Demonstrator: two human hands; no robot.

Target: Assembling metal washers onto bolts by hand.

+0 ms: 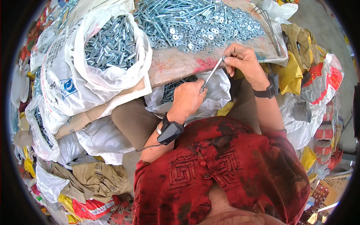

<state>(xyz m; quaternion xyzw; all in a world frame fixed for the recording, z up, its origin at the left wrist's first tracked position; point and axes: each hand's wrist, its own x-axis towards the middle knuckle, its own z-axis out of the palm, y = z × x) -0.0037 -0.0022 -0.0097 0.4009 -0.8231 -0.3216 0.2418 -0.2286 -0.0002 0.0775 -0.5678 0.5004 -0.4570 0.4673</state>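
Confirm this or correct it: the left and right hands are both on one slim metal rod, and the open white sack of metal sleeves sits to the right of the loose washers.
The side is wrong: the head view shows the open white sack of metal sleeves to the left of the loose washers. The left hand and right hand are indeed both on one slim metal rod.

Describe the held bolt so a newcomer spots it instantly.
Start at the big silvery hardware heap. In view below it, the left hand and right hand hold a slim bolt slantwise; unlike the heaped pieces, it is gripped at both ends.
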